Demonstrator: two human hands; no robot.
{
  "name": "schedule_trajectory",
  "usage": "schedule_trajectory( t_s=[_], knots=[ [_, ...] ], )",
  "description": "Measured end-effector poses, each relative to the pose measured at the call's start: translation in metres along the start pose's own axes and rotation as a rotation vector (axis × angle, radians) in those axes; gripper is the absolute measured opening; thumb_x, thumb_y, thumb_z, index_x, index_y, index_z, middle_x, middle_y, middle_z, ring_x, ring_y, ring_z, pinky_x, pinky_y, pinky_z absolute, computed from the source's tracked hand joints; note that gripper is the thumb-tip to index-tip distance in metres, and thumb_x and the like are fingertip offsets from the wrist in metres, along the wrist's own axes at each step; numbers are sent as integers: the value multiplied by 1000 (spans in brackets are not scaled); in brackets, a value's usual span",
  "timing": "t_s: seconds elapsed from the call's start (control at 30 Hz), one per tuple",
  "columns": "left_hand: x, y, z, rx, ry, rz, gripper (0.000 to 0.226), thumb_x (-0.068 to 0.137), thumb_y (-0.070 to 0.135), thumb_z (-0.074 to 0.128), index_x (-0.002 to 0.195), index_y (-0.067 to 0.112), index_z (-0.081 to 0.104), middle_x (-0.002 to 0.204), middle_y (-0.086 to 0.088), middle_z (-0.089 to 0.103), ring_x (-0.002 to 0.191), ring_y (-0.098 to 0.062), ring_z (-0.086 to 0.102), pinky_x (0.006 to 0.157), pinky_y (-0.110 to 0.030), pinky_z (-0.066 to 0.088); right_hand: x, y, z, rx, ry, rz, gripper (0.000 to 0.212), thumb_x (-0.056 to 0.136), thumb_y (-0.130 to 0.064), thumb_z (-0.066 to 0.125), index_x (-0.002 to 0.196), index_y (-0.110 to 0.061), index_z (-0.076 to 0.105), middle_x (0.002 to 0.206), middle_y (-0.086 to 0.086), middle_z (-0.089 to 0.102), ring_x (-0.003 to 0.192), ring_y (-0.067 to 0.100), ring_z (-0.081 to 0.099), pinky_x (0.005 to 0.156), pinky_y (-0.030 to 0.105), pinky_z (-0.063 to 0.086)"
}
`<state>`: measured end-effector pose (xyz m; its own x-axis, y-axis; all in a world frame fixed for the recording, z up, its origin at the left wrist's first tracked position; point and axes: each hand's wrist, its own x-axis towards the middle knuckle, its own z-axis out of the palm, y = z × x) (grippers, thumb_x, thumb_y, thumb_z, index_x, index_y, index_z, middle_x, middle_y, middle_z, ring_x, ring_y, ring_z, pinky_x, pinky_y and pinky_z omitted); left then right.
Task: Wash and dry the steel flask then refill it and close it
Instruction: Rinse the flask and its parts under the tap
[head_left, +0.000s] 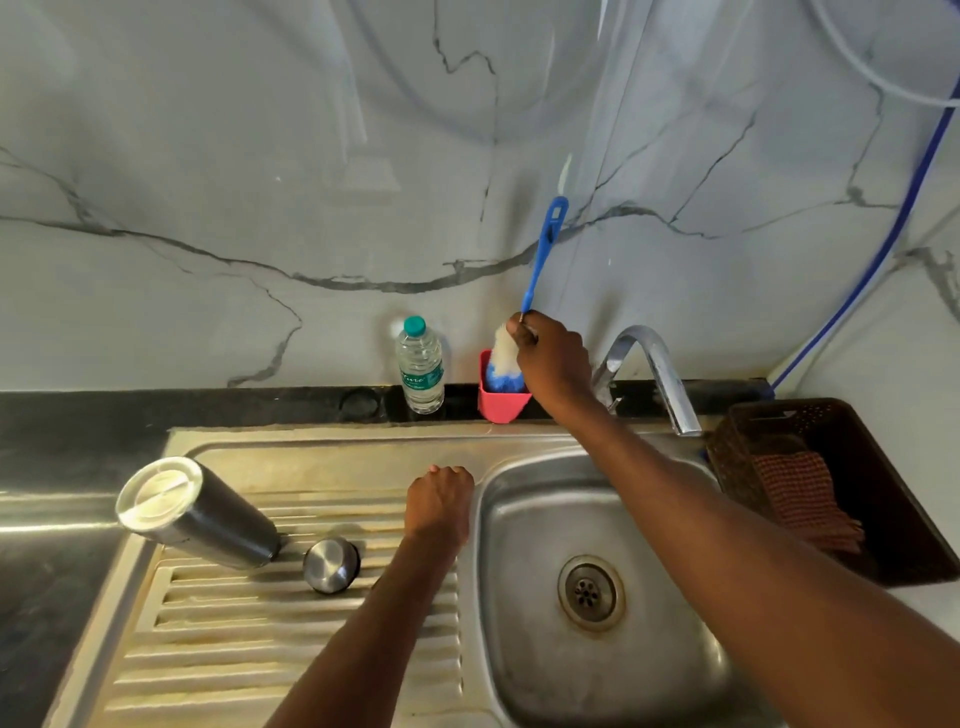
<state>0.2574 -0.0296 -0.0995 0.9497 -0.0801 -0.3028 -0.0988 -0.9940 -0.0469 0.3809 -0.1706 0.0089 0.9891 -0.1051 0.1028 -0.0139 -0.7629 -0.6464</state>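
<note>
Right hand (553, 358) pinching bottle brush (543, 254) at pink holder (501, 400); lift straight up. Left hand (439, 499) fisted, empty. Steel flask (195, 512) stands inverted on drainboard (291, 639), cap (331, 565) beside.

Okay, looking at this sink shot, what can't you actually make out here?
Head view only:
- Right hand: its back hides the grip on the bottle brush.
- Pink holder: contents largely hidden by the hand.
- Left hand: a fist, so anything inside is hidden.
- Steel flask: its underside faces the camera, so its mouth is unseen.
- Water bottle: label too small.
</note>
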Motion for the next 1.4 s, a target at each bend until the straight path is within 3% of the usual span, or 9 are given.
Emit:
schedule_trajectory(
  t_s=[0.13, 0.3, 0.4, 0.6, 0.77, 0.87, 1.1, 1.2, 1.4],
  knots=[
    [2, 1, 0, 13, -2, 9, 35, 98, 9, 65, 132, 12, 60, 132, -9, 67, 124, -28, 63, 98, -38, 53, 2, 3, 1, -1, 39, 6, 29, 107, -48, 47, 123, -32, 65, 102, 2, 76, 97, 31, 69, 77, 40, 54],
    [0, 1, 1, 29, 30, 32, 37, 98, 10, 66, 134, 11, 59, 133, -9, 65, 125, -27, 62, 98, -37, 53, 0, 3, -3, 11, 94, 59, 54, 100, -61, 51, 137, -22, 44, 98, 7, 75, 93, 31, 71, 68, 36, 47],
    [-1, 0, 3, 22, 52, 47, 36, 99, 11, 65, 134, 12, 59, 133, -9, 65, 125, -27, 62, 98, -36, 53, -2, 3, -7, 35, 120, 60, 56, 98, -60, 55, 137, -23, 40, 95, 5, 75, 91, 29, 72, 73, 42, 55],
    [-3, -4, 6, -56, 46, 26, 37, 99, 14, 66, 135, 13, 58, 134, -9, 64, 126, -27, 61, 100, -36, 51, -26, 1, -18, 83, 147, 28, 44, 101, -39, 62, 136, -17, 48, 77, -3, 68, 81, 22, 69, 73, 40, 54],
    [-9, -18, 9, -220, -50, 2, 52, 86, 34, 79, 131, 19, 58, 133, -7, 60, 122, -30, 62, 101, -38, 51, -60, 1, -12, 94, 99, 28, 31, 100, -37, 61, 128, -25, 55, 97, 0, 74, 93, 22, 70, 81, 44, 57],
    [-13, -33, 14, -463, -71, -34, 45, 84, 43, 76, 122, 24, 62, 128, -3, 67, 114, -28, 65, 97, -39, 54, -85, 2, -12, 99, 81, 10, 24, 99, -32, 61, 122, -24, 62, 103, -3, 74, 93, 19, 69, 73, 33, 49],
    [-88, -40, 15, -1064, 668, -236, 7, 99, 11, 68, 103, 11, 74, 119, 1, 75, 113, -20, 69, 99, -31, 50, -176, 18, 11, 117, -1, -26, 8, 94, -22, 62, 98, -25, 68, 98, -6, 70, 87, 18, 66, 76, 35, 53],
    [-128, -44, 27, -1229, 729, -294, 14, 102, 12, 62, 110, 18, 72, 111, 9, 74, 106, -10, 69, 92, -32, 54, -219, 24, 29, 106, -92, -35, 8, 96, -24, 61, 98, -26, 68, 100, -8, 68, 87, 16, 64, 76, 35, 53],
    [-174, -77, 49, -1272, 797, -477, 8, 101, 23, 68, 100, 19, 75, 91, 5, 75, 88, -12, 69, 82, -38, 56, -270, 20, 63, 64, -363, -104, 13, 98, -21, 60, 106, -28, 68, 107, -7, 63, 94, 17, 65, 82, 35, 53]
  ],
)
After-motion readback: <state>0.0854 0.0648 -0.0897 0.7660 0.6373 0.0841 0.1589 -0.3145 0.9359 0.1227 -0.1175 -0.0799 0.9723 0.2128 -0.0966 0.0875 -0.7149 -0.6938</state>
